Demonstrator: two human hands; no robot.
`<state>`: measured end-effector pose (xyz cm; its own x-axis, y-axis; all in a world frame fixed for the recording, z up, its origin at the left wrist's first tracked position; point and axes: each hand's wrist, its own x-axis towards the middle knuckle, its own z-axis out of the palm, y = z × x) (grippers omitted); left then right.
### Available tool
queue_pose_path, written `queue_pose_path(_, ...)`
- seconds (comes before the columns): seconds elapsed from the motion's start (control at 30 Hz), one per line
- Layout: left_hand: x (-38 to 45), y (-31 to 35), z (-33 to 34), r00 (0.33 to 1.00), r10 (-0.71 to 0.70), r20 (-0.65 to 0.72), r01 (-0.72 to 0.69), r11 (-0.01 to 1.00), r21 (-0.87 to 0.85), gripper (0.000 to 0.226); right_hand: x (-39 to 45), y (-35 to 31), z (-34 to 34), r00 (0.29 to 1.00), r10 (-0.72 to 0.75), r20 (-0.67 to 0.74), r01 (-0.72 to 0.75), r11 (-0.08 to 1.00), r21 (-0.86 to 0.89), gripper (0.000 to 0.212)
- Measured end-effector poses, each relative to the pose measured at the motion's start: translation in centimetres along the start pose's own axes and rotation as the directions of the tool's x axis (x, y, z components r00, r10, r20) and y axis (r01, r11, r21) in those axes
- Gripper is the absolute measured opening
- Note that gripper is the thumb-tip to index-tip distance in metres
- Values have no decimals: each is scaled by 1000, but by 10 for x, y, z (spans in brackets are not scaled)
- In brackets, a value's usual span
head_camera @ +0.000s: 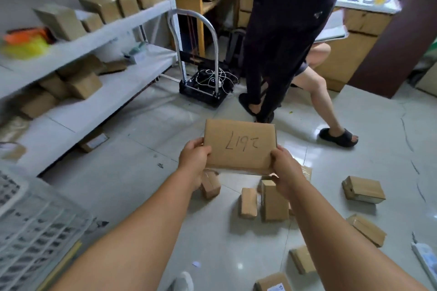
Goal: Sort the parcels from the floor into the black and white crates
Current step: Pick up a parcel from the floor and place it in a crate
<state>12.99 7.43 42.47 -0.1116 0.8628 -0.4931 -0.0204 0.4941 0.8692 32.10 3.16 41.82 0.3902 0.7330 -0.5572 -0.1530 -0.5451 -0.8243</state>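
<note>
1. White shelving (113, 30) fills the upper left of the frame; brown cartons are stacked on 2 of its levels.
2. 2 other people are seen at the upper centre and right, standing on the tiled floor (142, 184) near wooden desks.
3. A white crate (35, 227) with latticed walls occupies the lower left corner; its contents cannot be made out. No black crate can be identified with certainty; a black trolley base (203, 92) with loose cables on it is seen at centre.
4. The held parcel (238, 146), a flat brown box marked by hand with a number that reads upside down, is raised at the centre of the frame, its long axis running left to right across the view.
5. It is gripped at its 2 lower corners: the left hand (194, 158) is curled round the left corner and the right hand (283, 168) round the right, thumbs on top. Both hands are equally near it.
6. The white crate lies down and to the left of the parcel, on the left arm's side.
7. About 8 smaller parcels (272, 201) are left scattered on the floor, lower centre to lower right, so much sorting is judged to remain.
</note>
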Motion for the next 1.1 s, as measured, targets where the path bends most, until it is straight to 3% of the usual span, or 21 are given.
queue_pose_path(0.13,-26,21,-42,991,78,-105,-86,994,-70,24,-33,-23,35,993,-57,100,54,998,33,44)
queue_pose_path(0.27,-47,44,-90,965,175,-193,-205,968,-146,33,-63,-45,79,967,-151,206,147,989,32,42)
queue_pose_path(0.5,-94,77,-207,886,269,-377,-336,934,-122,34,-141,-71,176,899,-262,351,253,965,72,43)
queue_pose_path(0.87,-197,73,-410,710,245,-660,-432,892,-134,41,-302,-42,337,734,-318,600,344,936,76,28)
queue_pose_path(1.1,-268,36,-535,613,196,-766,-461,875,-145,35,-401,10,430,608,-312,730,420,907,38,37)
